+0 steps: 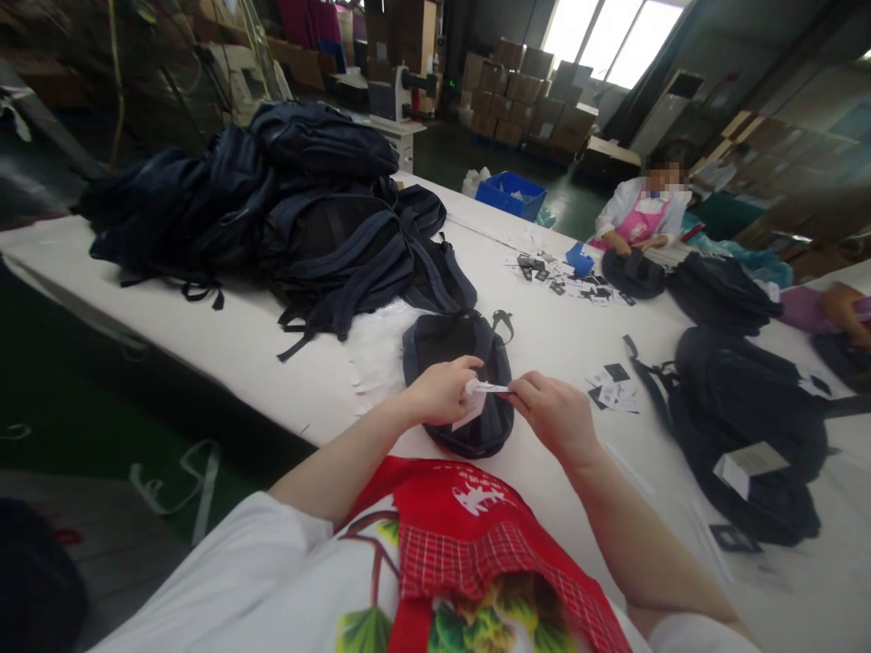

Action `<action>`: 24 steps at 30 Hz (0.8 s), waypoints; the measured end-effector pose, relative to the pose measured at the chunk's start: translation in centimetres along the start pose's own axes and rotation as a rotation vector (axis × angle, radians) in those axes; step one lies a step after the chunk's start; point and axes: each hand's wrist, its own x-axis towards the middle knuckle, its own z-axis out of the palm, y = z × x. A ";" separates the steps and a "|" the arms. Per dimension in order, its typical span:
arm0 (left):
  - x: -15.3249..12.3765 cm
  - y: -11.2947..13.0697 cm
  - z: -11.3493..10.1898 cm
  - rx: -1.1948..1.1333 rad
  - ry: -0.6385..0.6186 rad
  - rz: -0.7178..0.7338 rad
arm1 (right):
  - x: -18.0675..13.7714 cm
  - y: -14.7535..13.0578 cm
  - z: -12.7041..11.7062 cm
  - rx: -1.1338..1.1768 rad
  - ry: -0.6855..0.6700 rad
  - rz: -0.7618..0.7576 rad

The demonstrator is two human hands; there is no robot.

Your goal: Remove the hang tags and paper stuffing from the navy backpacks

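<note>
A dark navy backpack lies flat on the white table right in front of me. Over it, my left hand pinches the left part of a white paper tag, with the index finger stretched out along the bag. My right hand has its thumb and fingers closed on the right end of a narrow white strip at the tag. Whether strip and tag are one piece I cannot tell. A black strap loop stands up at the bag's far end.
A heap of navy backpacks fills the table's left side. Tags lie scattered to the right, with more backpacks beyond. A co-worker in a pink apron handles a bag across the table. A blue bin stands past the far edge.
</note>
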 end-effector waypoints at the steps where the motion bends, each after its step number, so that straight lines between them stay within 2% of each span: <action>1: 0.0 0.1 0.0 0.043 0.020 -0.019 | 0.2 0.0 0.0 -0.007 -0.012 0.009; 5: 0.2 0.5 0.0 0.182 0.068 -0.110 | 0.5 -0.1 0.0 -0.025 0.018 0.039; 8: 0.2 0.6 -0.1 0.246 0.053 -0.193 | 0.4 -0.3 -0.1 -0.018 0.057 -0.021; 12: 0.4 0.5 0.2 0.218 0.017 -0.296 | 0.0 -0.6 0.1 0.126 0.060 -0.094; 15: 0.6 0.4 0.5 0.174 0.007 -0.342 | -0.3 -0.8 0.4 0.225 0.084 -0.096; 17: 0.7 0.3 0.6 0.141 0.038 -0.364 | -0.5 -0.9 0.6 0.311 0.112 -0.012; 19: 0.6 0.1 0.6 0.097 0.101 -0.378 | -0.6 -0.8 1.2 0.452 0.106 0.177; 22: 0.4 -0.3 0.7 -0.026 0.193 -0.348 | -0.6 -0.3 2.9 0.732 -0.037 0.481; 24: 0.2 -0.7 0.7 -0.137 0.214 -0.299 | -0.6 0.3 4.5 0.891 -0.147 0.577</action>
